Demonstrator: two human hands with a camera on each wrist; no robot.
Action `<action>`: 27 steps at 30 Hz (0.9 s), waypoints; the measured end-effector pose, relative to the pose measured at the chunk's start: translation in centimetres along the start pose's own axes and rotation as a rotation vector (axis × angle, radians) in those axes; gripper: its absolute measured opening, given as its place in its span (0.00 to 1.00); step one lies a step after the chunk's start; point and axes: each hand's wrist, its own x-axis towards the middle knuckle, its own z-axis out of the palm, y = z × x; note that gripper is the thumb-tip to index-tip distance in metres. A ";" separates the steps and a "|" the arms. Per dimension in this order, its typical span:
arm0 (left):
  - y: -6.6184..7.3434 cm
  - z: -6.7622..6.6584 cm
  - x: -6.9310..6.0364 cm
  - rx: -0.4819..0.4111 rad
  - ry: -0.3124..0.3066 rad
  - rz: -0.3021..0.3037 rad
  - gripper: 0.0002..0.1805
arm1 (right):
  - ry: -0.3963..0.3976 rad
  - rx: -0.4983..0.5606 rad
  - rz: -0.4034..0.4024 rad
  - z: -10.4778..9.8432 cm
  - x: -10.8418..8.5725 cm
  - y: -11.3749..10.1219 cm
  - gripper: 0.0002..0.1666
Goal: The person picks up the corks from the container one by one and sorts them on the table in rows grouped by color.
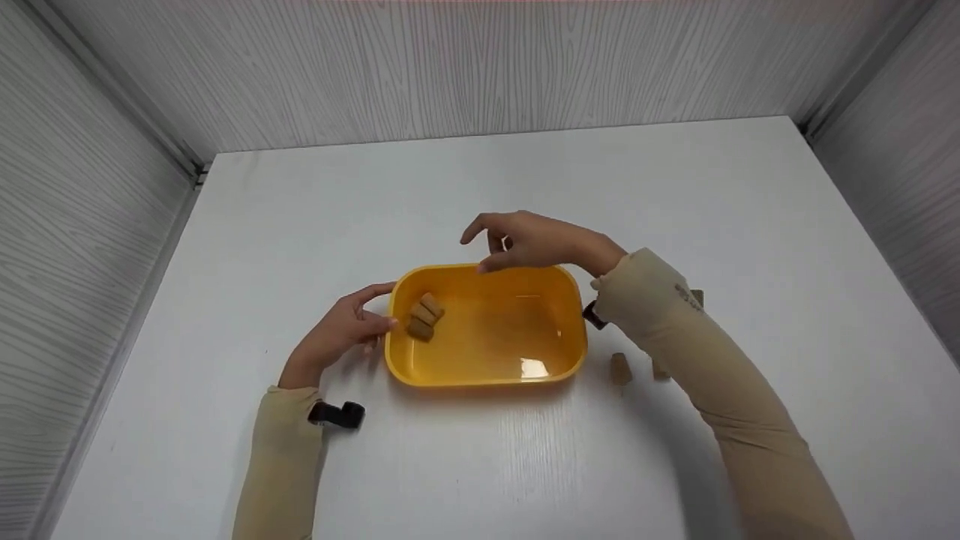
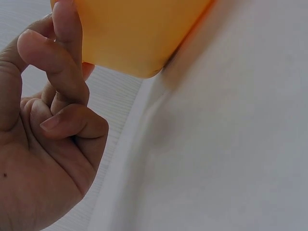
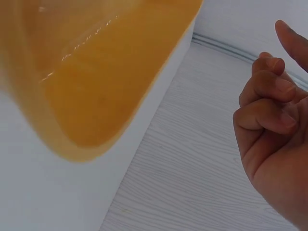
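A yellow plastic tub (image 1: 495, 382) stands on the white table. Three small brown cork-like pieces (image 1: 424, 316) lie side by side at its left end. My left hand (image 1: 337, 330) pinches the tub's left rim between thumb and forefinger; in the left wrist view, the other fingers curl below the tub wall (image 2: 130, 38). Over the tub's back rim, my right hand (image 1: 529, 241) hovers with loosely bent fingers. The right wrist view shows nothing in that hand (image 3: 274, 130), and its forefinger stands apart from the curled ones.
Right of the tub, a tapered brown piece (image 1: 620, 369) lies on the table (image 1: 525, 465). Two more brown pieces (image 1: 660, 369) are partly hidden by the right sleeve (image 1: 720, 375). Grey wood-grain panels (image 1: 480, 67) border the table at the back and sides.
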 end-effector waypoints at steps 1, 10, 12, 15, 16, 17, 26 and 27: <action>0.1 0.0 0.0 0.006 0.002 -0.001 0.35 | -0.001 0.021 0.007 0.1 0.4 0.0 0.25; 0.1 0.0 0.1 -0.008 0.001 -0.001 0.36 | -0.031 0.123 -0.020 2.0 2.6 -0.1 0.24; 0.1 0.1 0.0 -0.020 -0.003 0.011 0.36 | -0.048 0.121 -0.039 2.7 3.0 -0.2 0.25; 0.2 0.1 -0.2 -0.011 -0.003 0.006 0.36 | -0.092 0.118 -0.041 4.0 3.7 -0.3 0.27; 0.3 0.1 -0.2 -0.010 -0.005 0.004 0.36 | -0.110 0.112 -0.037 4.5 3.9 -0.4 0.27; 0.3 0.1 -0.2 -0.009 -0.005 0.001 0.36 | -0.127 0.098 -0.032 4.9 4.1 -0.4 0.27; 0.0 -0.2 -0.3 -0.013 -0.009 -0.013 0.36 | -0.202 0.001 -0.014 7.6 6.1 -1.1 0.26; 0.0 -0.2 -0.3 -0.014 -0.012 -0.015 0.36 | -0.209 -0.005 -0.012 7.8 6.3 -1.2 0.26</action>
